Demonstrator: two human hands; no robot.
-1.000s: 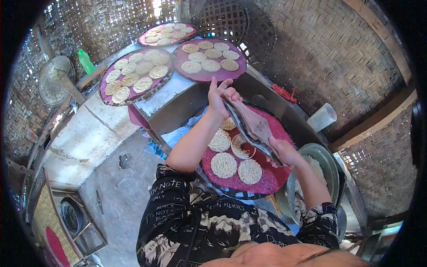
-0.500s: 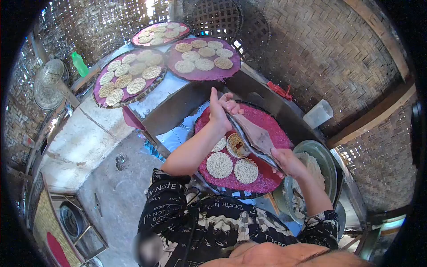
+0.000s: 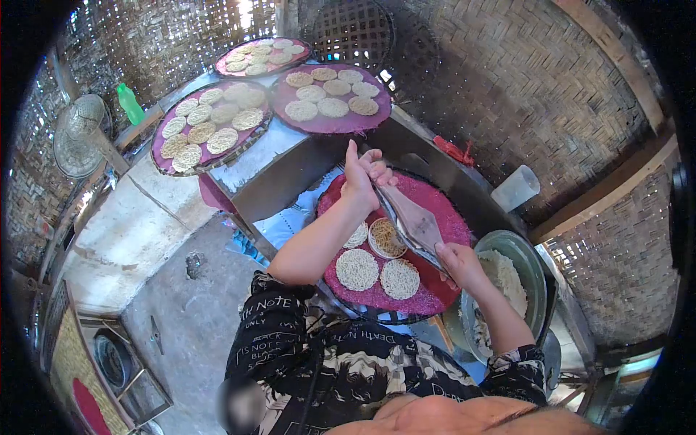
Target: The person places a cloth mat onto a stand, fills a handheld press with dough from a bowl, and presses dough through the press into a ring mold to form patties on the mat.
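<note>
"Folded grey sheet (image 3: 415, 217): where is it?"

"Held aslant over the round pink-lined tray (image 3: 451, 217), running from far left down to near right."

"And the hands?"

"Both grip it. The left hand (image 3: 360, 181) has its fingers bent round the far end, thumb raised. The right hand (image 3: 466, 270) clasps the near end, thumb on top."

"What sits just by the sheet?"

"To its left, a white-rimmed ring (image 3: 386, 238) on the tray, with pale brownish stuff inside. Two whole pale discs (image 3: 357, 270) lie on the near side of the ring, and another shows partly on its left."

"Further out?"

"Right of the tray, a green-grey basin (image 3: 537, 279) with a whitish grainy mass in it. A pale cup (image 3: 516, 188) stands beyond that, near a red bundle (image 3: 453, 151)."

"And at the far side?"

"Three more pink-lined trays (image 3: 330, 98) bearing discs, with a green bottle (image 3: 130, 105) to their left."
</note>
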